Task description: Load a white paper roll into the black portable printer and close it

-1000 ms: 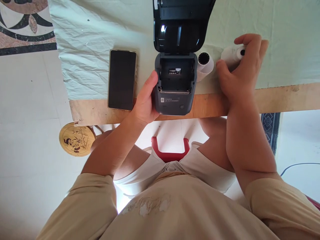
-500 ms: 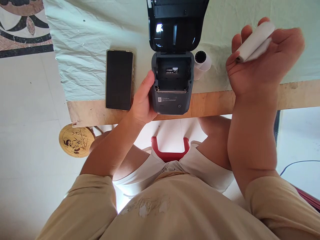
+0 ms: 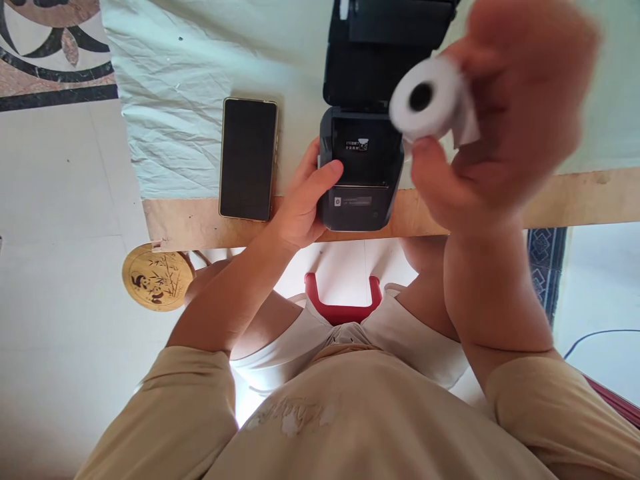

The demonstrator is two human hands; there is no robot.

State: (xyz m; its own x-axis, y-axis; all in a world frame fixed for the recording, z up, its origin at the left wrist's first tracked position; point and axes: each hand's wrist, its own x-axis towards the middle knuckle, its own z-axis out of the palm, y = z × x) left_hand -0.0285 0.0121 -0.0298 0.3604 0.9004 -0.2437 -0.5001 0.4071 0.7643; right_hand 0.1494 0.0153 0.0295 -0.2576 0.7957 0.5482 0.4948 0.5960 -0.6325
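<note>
A small dark label printer (image 3: 361, 167) stands at the table's front edge with its lid (image 3: 383, 70) swung up and back. Its paper bay shows a small printed sticker and no roll. My left hand (image 3: 307, 203) is closed on the printer's left side, thumb over the rim. My right hand (image 3: 510, 127), blurred by motion, grips a white paper roll (image 3: 433, 100) with a loose paper end. The roll's dark core hole faces me, just right of the bay and in front of the lid's edge. The second roll seen earlier beside the printer is hidden now.
A phone (image 3: 249, 160) with a dark screen lies left of the printer. A pale green cloth (image 3: 190, 80) covers the table up to its bare wooden edge (image 3: 195, 223). Below stand a round wooden stool (image 3: 159, 277) with a panda picture and something red (image 3: 343, 313) between my legs.
My right hand has brought the paper roll left towards the printer and turned its end to face me. The printer sits slightly further right in view, and my left thumb now reaches over its rim.
</note>
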